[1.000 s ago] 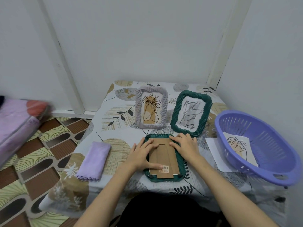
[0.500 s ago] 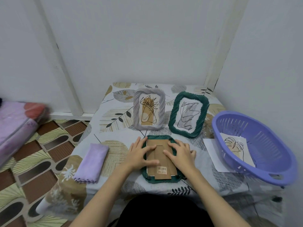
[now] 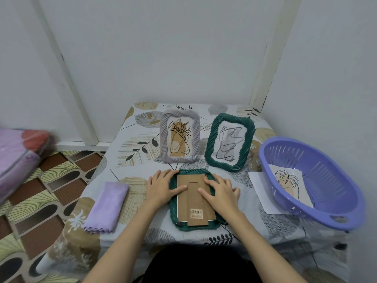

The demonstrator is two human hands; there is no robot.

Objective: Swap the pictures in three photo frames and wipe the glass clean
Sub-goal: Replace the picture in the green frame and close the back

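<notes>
- Position: the face-down frame (image 3: pixel 193 201) lies flat on the desk (image 3: pixel 140 237) near its front edge, cardboard backing (image 3: pixel 193 193) upward. My left hand (image 3: pixel 163 188) and right hand (image 3: pixel 221 193) rest on it, one on each side, fingers laid fairly flat across rim and backing. Neither grip is closed round anything; both are pressing, not holding.
- Risk, glass: I judge the pane to be underneath, out of sight. Heavy downward pressure while working the backing loose could crack or scratch it against the cloth-covered top.
- Risk, backing: the tabs that hold the backing cannot be made out. Prying the card up unevenly could crease it or tear the stand strip (image 3: pixel 196 203).
- Risk, front edge: the frame's lower rim sits close to the drop-off towards my lap. A pull towards me could slide it off.
- Risk, rear: the grey frame (image 3: pixel 179 137) and green standing frame (image 3: pixel 230 141) stand upright just beyond my fingertips. A forward reach or lifted backing could topple them.
- Open room, left: bare desk lies between the frame and the purple cloth (image 3: pixel 107 207), suitable for setting the backing down.
- Open room, right: tighter. A loose white sheet (image 3: pixel 259 190) and the purple basket (image 3: pixel 336 219), holding a leaf print (image 3: pixel 289 182), fill that side; the basket overhangs the desk edge.
</notes>
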